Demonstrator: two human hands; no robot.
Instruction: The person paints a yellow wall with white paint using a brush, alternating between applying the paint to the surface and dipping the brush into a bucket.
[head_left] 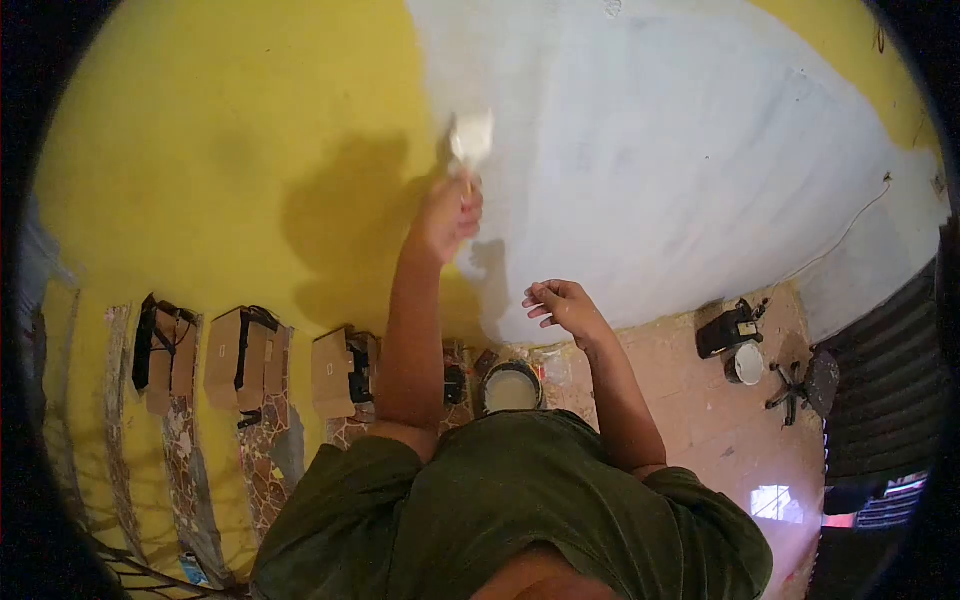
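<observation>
The paintbrush [470, 140] is pressed against the wall [250, 130], right where fresh white paint meets the old yellow. The left hand [447, 215] has its grip clamped round the brush handle, arm stretched up. The right hand [562, 305] hangs free below, fingers loosely curled and apart, holding nothing. Directly under both stands an open paint bucket [512, 388] on the floor [700, 400], with cardboard boxes [235, 360] lined along the wall's foot. A loaded brush held this high could well drip onto the arm or floor; a step back risks tipping the bucket.
</observation>
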